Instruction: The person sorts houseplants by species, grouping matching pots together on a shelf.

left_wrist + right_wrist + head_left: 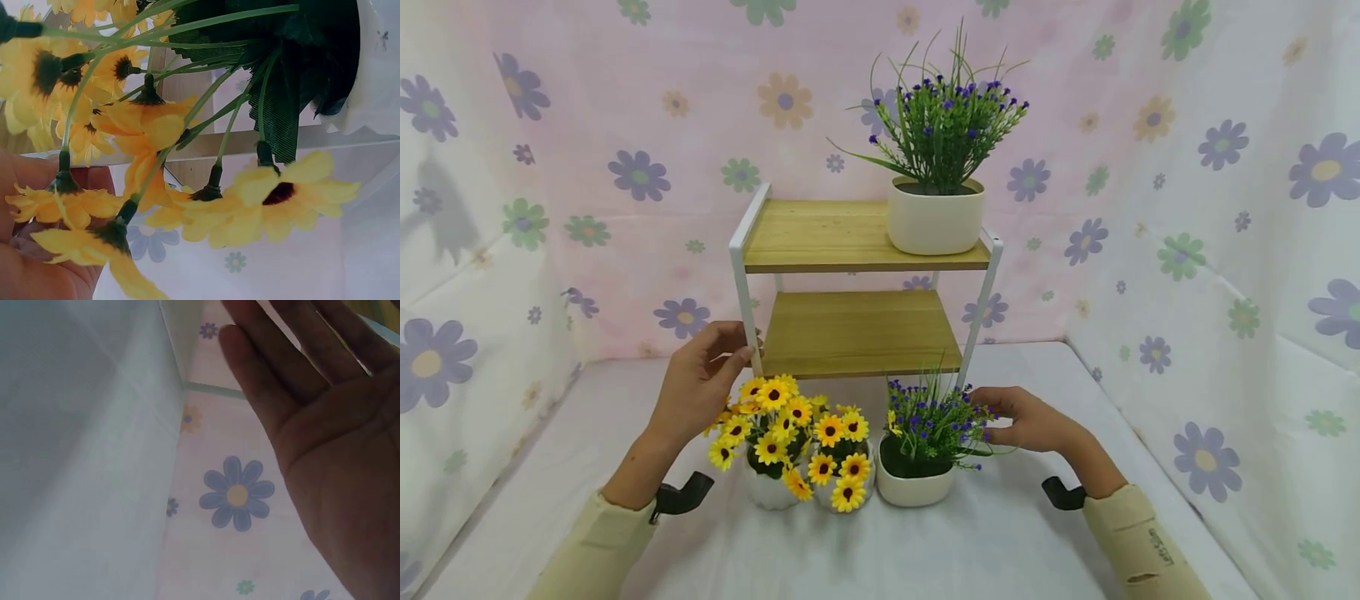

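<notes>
A two-tier wooden shelf with a white frame stands at the back of the table. My left hand pinches its left front leg between thumb and fingers. In the left wrist view, yellow flowers partly cover that hand. My right hand is beside the small purple-flowered plant, close to the shelf's right leg. Leaves hide its fingertips in the head view; the right wrist view shows its fingers nearly straight. Whether they touch the leg I cannot tell.
A larger purple-flowered plant in a cream pot sits at the right of the top board. Two pots of yellow flowers, one left and one in the middle, stand before the shelf. Flower-patterned cloth surrounds the table.
</notes>
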A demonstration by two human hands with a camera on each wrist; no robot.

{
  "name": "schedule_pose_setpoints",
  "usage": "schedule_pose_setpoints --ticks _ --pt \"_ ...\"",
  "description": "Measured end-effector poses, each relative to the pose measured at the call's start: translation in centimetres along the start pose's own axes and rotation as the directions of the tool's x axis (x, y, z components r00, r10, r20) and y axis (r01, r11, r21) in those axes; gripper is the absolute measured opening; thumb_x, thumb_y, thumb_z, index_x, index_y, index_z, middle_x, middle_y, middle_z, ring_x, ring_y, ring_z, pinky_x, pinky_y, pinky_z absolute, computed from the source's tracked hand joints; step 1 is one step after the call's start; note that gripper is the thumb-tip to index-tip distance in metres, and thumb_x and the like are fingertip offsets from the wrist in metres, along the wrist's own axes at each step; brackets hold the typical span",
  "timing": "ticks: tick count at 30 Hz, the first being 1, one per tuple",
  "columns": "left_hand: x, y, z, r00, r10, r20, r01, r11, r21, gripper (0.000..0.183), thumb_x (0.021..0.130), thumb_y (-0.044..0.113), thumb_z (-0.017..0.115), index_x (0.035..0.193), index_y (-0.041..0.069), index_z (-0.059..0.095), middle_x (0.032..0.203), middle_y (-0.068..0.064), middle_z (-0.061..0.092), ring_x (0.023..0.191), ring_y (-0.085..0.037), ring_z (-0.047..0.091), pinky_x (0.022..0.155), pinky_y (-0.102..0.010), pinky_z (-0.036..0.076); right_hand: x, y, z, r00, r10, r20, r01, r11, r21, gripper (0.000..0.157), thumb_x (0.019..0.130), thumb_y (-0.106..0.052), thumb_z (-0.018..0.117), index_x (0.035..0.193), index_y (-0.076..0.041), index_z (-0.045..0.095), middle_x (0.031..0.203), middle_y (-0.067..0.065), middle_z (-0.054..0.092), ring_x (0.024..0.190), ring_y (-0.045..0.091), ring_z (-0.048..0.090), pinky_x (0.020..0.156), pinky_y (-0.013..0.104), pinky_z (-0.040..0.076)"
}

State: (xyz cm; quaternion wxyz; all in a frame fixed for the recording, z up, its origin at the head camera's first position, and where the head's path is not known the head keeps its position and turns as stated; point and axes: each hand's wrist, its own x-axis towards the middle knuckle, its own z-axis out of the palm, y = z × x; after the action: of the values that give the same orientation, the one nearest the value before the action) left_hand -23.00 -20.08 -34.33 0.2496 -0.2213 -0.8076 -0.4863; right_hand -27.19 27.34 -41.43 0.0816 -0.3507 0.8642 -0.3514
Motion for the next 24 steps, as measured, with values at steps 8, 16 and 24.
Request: schedule_pose_setpoints --ticks 8,16,24 --pt "-0.2 2.2 0.0 1.0 0.021 -0.001 -0.021 1.0 0.015 0.027 0.097 -0.007 0.057 0.124 -0.006 0.057 0.112 -0.02 0.065 0.099 -0.02 0.066 0.085 -0.01 0.051 0.5 -1.0 2.4 0.984 0.072 0.162 -0.056 0.994 -0.099 0.074 0.081 -0.049 0.08 0.14 -0.014 0.052 0.137 0.002 0.057 0.128 0.025 0.053 0.104 0.049 0.047" --pt "0.0 -0.7 0.0 1.0 0.002 -0.004 -0.001 1.0 0.025 0.03 0.097 -0.005 0.058 0.126 0.001 0.058 0.114 -0.014 0.065 0.1 -0.01 0.065 0.084 -0.011 0.052 1.2 -1.4 4.7 0.986 0.005 0.164 0.011 0.995 -0.099 0.079 0.077 -0.052 0.083 0.142 -0.02 0.05 0.136 -0.008 0.054 0.125 0.015 0.05 0.105 0.044 0.044" --pt "0.0 -1.2 0.0 1.0 0.0 -0.008 0.0 1.0 0.014 0.03 0.097 0.001 0.061 0.127 0.006 0.06 0.115 -0.008 0.067 0.101 -0.015 0.067 0.083 -0.012 0.053 1.1 -1.9 5.5 0.995 -0.021 0.094 0.031 0.994 -0.101 0.081 0.077 -0.053 0.082 0.142 -0.018 0.05 0.136 -0.008 0.056 0.127 0.016 0.05 0.105 0.049 0.044"
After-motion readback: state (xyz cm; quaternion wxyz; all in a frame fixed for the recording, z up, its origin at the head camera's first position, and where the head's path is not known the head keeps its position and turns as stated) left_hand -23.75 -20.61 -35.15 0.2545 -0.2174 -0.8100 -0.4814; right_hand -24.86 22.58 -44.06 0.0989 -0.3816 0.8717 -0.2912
